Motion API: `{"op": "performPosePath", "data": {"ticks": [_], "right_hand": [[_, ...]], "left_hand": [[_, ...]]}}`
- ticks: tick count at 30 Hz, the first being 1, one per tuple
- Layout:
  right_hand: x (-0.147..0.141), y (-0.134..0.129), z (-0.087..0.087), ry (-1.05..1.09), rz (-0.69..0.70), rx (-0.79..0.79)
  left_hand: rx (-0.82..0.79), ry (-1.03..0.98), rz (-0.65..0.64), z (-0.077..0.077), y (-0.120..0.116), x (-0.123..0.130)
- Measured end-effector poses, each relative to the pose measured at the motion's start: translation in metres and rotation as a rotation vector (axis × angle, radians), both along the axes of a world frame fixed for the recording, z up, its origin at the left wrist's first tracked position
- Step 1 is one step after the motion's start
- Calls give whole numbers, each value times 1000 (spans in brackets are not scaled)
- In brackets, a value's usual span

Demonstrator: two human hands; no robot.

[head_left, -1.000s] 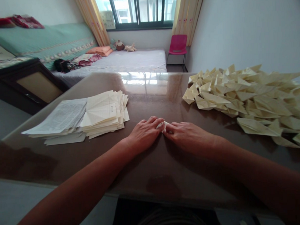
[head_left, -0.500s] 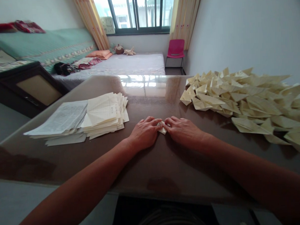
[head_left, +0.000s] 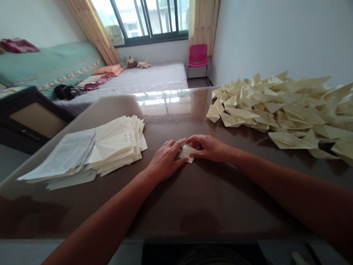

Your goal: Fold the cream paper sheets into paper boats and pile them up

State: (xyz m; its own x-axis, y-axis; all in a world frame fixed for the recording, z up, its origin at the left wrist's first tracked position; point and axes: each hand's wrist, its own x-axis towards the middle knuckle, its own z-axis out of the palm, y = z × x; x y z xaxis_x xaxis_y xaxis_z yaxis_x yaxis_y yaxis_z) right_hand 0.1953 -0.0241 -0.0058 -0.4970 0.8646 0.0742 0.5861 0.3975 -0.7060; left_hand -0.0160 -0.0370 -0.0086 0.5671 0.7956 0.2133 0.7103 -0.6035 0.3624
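Note:
A small folded piece of cream paper (head_left: 187, 153) lies on the brown tabletop between my hands. My left hand (head_left: 167, 159) grips its left side, thumb at the lower edge and fingers at the upper edge. From the right, my right hand (head_left: 207, 147) has its thumb and curled fingers on the paper's right side. To the left is a stack of cream paper sheets (head_left: 114, 140), beside printed sheets (head_left: 63, 154). A large heap of folded paper shapes (head_left: 288, 111) covers the right of the table.
The glossy table (head_left: 167, 202) has its near edge below my forearms. Behind it are a bed (head_left: 163, 75), a pink chair (head_left: 198, 55) and a window. A dark cabinet (head_left: 37, 118) stands at the left.
My hands have shifted on the folded paper, and more of it shows between them. My right hand's fingers have lifted and curled more. The whole view has tilted and shifted slightly.

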Motion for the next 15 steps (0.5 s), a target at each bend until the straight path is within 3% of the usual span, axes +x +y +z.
{"op": "performPosePath", "data": {"ticks": [6,15], "right_hand": [[1,3,0,173,14,-109],[-5,-3,4,266,-47,194]], "left_hand": [[-124,-170,22,2,1,2],[4,-381,45,10,1,2]]}}
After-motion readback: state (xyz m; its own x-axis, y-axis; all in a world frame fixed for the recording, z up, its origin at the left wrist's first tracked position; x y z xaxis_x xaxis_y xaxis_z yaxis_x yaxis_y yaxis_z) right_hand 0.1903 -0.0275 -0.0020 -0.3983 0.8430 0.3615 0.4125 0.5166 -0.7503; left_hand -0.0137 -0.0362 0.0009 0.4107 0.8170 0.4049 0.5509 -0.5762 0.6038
